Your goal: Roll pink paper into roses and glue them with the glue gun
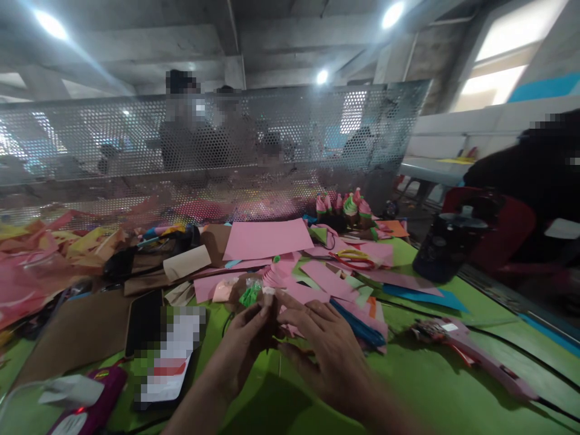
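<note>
My left hand (242, 350) and my right hand (328, 350) meet low in the middle of the view, over a green table (421, 386). The left fingers are curled together and pinch a small folded pink paper piece (272, 284) at their tips. My right hand lies beside it with fingers spread, its fingertips touching the same paper. A small green paper scrap (250, 295) sits just beyond the left fingertips. Loose pink paper sheets (267, 238) and strips cover the table behind the hands.
A phone (145, 320) lies left of my hands. A pink glue gun (462, 344) rests at the right, with a dark bottle (446, 244) behind it. Red and yellow scissors (353, 258) lie on the paper. Finished paper cones (347, 208) stand by a perforated metal screen (226, 139); people sit beyond.
</note>
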Demonstrator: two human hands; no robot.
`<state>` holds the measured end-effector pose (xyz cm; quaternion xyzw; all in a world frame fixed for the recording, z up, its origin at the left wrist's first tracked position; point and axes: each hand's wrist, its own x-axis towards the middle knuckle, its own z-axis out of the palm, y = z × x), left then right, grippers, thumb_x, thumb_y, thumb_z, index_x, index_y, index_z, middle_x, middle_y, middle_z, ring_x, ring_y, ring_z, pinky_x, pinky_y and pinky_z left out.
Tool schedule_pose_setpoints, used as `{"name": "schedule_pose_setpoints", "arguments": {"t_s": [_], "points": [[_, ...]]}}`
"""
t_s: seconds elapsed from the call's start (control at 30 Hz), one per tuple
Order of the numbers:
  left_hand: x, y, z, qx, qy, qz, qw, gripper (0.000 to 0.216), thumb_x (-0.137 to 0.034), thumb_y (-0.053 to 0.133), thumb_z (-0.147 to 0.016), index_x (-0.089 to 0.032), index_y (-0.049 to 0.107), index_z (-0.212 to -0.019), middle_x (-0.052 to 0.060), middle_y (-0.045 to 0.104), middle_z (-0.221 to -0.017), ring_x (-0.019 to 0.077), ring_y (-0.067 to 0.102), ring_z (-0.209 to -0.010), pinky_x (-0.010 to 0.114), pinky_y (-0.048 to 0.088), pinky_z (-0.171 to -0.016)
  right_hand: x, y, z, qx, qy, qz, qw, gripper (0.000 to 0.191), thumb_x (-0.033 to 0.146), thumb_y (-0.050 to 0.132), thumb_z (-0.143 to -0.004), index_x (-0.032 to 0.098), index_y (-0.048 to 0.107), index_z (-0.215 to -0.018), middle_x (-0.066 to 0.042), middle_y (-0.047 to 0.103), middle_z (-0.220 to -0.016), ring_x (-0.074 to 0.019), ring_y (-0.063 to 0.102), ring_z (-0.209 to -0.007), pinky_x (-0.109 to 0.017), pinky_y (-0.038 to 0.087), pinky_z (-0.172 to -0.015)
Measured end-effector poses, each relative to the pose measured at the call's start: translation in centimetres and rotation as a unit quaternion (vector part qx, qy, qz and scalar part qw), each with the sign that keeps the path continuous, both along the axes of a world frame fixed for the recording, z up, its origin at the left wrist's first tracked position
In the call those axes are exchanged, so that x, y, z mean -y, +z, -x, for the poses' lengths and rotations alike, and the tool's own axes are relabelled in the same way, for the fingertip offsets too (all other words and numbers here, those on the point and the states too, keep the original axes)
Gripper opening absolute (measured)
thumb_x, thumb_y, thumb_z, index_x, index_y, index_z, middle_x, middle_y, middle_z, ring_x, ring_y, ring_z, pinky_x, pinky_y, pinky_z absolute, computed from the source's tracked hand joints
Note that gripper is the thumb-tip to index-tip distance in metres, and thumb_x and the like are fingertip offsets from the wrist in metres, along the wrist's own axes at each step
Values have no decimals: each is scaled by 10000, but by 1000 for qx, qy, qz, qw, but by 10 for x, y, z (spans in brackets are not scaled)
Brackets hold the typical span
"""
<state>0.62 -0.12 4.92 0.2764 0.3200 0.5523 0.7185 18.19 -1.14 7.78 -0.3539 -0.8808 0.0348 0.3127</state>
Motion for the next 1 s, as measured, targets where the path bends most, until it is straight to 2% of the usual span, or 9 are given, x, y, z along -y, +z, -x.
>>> {"name": "schedule_pose_setpoints", "arguments": {"t_s": [0.2, 0.37, 0.57, 0.73, 1.0], "points": [[0, -3, -1, 14, 4, 13, 1000, 285, -325, 828, -735, -157, 757, -954, 55, 748, -844, 132, 652, -707, 230, 485, -665, -1, 2, 1, 16, -8, 3, 1000, 234, 256, 590, -918, 230, 578, -1150, -72, 560, -1438, -250, 591, -991, -425, 432, -861], [1, 1, -3, 9, -7, 3, 1000, 323, -365, 840, -711, -146, 761, -935, 35, 724, -757, 120, 631, -627, 233, 488, -631, -1, 2, 1, 5, -10, -11, 1000, 213, 256, 572, -925, 227, 576, -1136, -73, 561, -1437, -250, 590, -1004, -424, 429, -855], [1, 5, -3, 11, 6, 16, 1000, 330, -357, 860, -682, -145, 765, -918, 29, 717, -756, 118, 632, -641, 221, 504, -641, -2, 2, 1, 19, -14, -12, 1000, 189, 264, 578, -919, 228, 584, -1105, -58, 560, -1441, -245, 597, -979, -417, 433, -827], [1, 4, -2, 13, -5, 5, 1000, 292, -352, 832, -724, -154, 762, -927, 35, 723, -758, 128, 642, -646, 226, 510, -641, -2, 2, 1, 17, -20, -16, 1000, 219, 278, 569, -932, 231, 570, -1146, -63, 528, -1471, -255, 589, -1016, -424, 431, -842], [0, 0, -2, 19, -4, 2, 1000, 251, -336, 809, -754, -154, 763, -921, 34, 729, -783, 120, 639, -655, 223, 514, -652, -2, 2, 1, 21, -23, -28, 999, 194, 275, 581, -920, 225, 591, -1107, -76, 552, -1446, -248, 603, -993, -410, 439, -823]]}}
